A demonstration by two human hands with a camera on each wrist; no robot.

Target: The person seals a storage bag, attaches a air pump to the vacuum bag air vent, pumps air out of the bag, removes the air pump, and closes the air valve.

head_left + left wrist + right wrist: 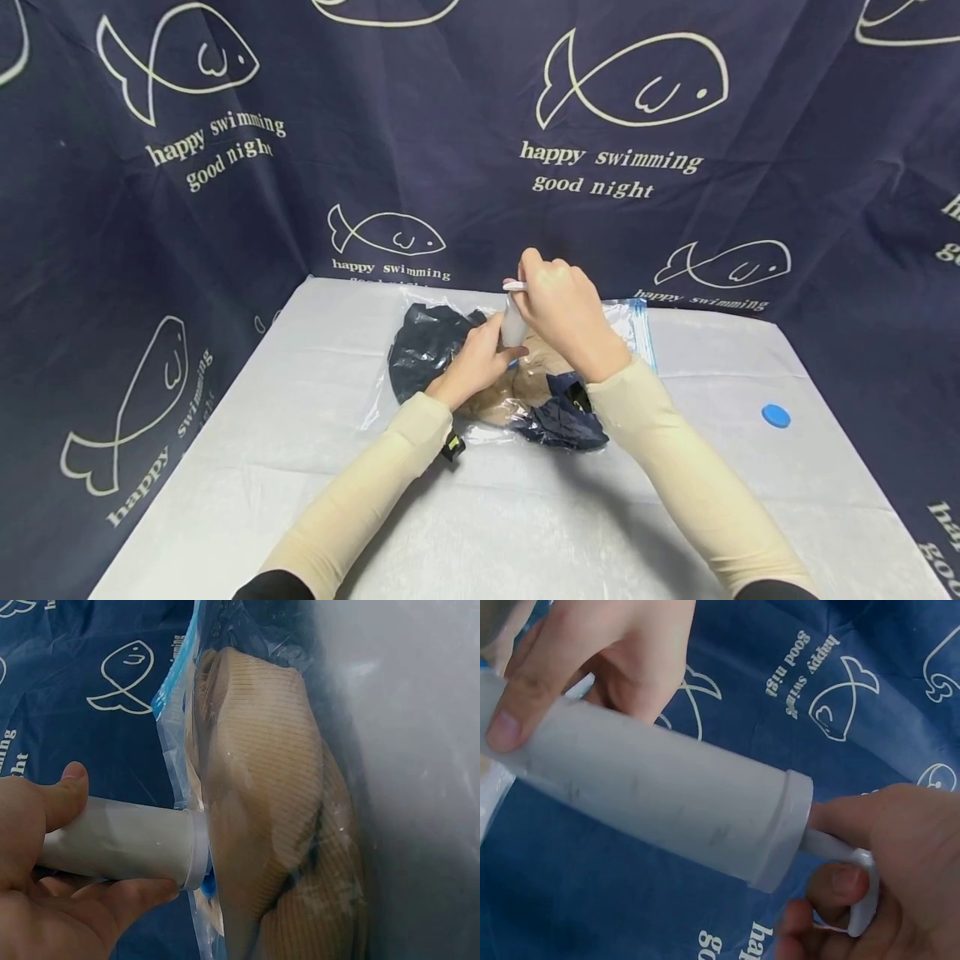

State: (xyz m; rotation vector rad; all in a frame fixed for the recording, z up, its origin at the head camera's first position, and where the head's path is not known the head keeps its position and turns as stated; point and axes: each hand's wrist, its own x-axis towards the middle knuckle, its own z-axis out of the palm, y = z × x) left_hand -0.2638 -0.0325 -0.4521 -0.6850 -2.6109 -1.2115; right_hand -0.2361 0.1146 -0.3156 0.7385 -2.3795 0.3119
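Note:
A white hand pump (513, 327) stands upright over a clear zip bag (639, 333) of clothes. My left hand (477, 354) grips the lower part of its barrel (652, 787), thumb and fingers wrapped round it. At the top, my right hand (566, 308) holds the pump's handle (864, 896) with curled fingers. In the left wrist view, the pump's rimmed base (196, 851) is right at the bag, where a blue valve (208, 885) partly shows. Inside the bag are a tan ribbed garment (262, 765), a black garment (423, 350) and a navy one (558, 425).
A round blue cap (776, 416) lies at the right side of the white-covered table (720, 500). Behind and at both sides hangs a dark blue curtain (465, 125) with fish drawings. The bag's blue zip edge faces right.

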